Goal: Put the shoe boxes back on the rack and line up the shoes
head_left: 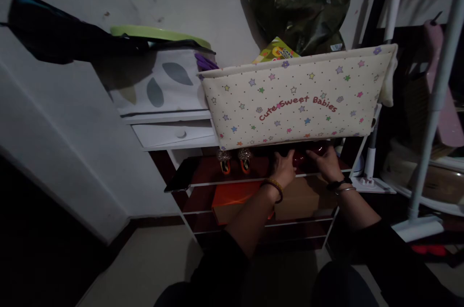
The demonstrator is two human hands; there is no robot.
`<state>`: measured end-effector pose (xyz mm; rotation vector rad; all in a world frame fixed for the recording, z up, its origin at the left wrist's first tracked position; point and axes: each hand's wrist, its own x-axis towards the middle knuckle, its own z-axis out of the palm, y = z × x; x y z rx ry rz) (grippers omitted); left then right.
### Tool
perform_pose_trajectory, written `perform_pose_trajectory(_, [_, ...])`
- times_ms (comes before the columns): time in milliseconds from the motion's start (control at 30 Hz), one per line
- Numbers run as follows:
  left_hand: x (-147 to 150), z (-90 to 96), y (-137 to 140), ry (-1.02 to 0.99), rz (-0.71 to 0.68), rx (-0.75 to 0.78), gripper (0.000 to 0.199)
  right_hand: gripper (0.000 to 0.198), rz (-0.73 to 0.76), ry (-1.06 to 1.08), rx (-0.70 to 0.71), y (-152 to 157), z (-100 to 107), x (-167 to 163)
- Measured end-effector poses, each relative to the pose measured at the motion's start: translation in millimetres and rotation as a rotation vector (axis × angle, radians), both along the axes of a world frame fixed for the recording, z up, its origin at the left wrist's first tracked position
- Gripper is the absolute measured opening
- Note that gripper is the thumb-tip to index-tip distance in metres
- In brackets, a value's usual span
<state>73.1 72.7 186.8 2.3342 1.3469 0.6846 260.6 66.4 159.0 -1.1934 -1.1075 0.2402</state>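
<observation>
Both arms reach into the upper shelf of a small rack (203, 179), under an overhanging fabric bin. My left hand (284, 170) is over the shelf with thumb and fingers apart, its thumb beside a dark red glossy shoe (299, 158). My right hand (328, 164) grips a second dark red glossy shoe (318, 148), thumb on its near left side. The shoes' far parts are hidden in shadow and under the bin. Left of my hands stands a pair of small orange and black shoes (235, 164) with sparkly tops.
The cream star-print bin (290, 99) hangs low over my hands. An orange box (232, 198) and a brown cardboard box (297, 198) fill the shelf below. A dark flat object (183, 175) juts out left. A mop pole (433, 113) and pink brush (444, 99) stand right.
</observation>
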Motion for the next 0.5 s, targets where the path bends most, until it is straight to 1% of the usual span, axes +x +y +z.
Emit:
perform_pose_trajectory(67, [-13.3, 0.8, 3.6, -0.076, -0.007, 0.024, 0.078, 0.071, -0.047, -0.04, 0.025, -6.9, 7.8, -8.4])
perform_pose_trajectory(133, [-29.0, -3.2, 8.9, -0.24, -0.03, 0.041, 0.08, 0.071, -0.112, -0.092, 0.034, -15.3, 16.3, -17.5])
perform_pose_trajectory(200, [-43.8, -12.8, 15.5, -0.47, -0.047, 0.015, 0.083, 0.072, -0.168, -0.142, 0.028, -22.8, 23.6, -27.5])
perform_pose_trajectory(267, [-54.7, -25.8, 21.6, -0.684, -0.044, -0.051, 0.084, 0.074, -0.197, -0.183, 0.013, -27.0, 27.7, -38.6])
perform_pose_trajectory(333, [-60.8, -38.0, 25.3, -0.833, -0.046, -0.113, 0.086, 0.075, -0.199, -0.216, -0.024, -26.9, 27.2, -51.2])
perform_pose_trajectory(400, [-63.8, -46.0, 26.2, -0.905, -0.061, -0.145, 0.09, 0.073, -0.194, -0.252, -0.056, -23.7, 22.7, -64.6])
perform_pose_trajectory(500, [-67.5, -48.9, 24.8, -0.927, -0.096, -0.163, 0.089, 0.068, -0.184, -0.312, -0.04, -17.7, 13.6, -81.4])
